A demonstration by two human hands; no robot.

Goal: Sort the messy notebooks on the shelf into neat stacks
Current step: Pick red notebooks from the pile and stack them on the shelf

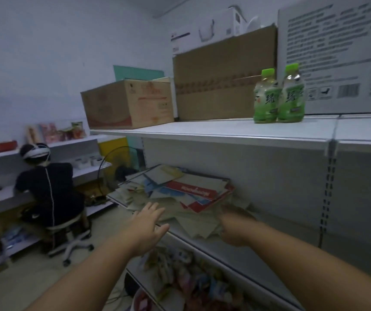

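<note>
On the middle shelf [186,237] of a white metal rack [270,176], below a board carrying two brown cartons [222,79], the notebooks [180,198] lie in one loose heap.

Condition of the heap: covers overlap at differing angles, and none is squared to another. Corners jut past the shelf's front lip.

Topmost is a large red-and-white cover [200,194] with printed lettering, lying skewed. Pale blue and yellowish covers show beneath it toward the far end. Tan sheets [193,223] fan out at the near end.

Left hand [148,223]: palm down, fingers straight and spread, at the heap's near front edge. Contact cannot be confirmed.

Right hand [234,230]: blurred, at the tan sheets. Whether it pinches them cannot be told.

Two green-capped bottles [267,99] stand side by side on the upper board.
</note>
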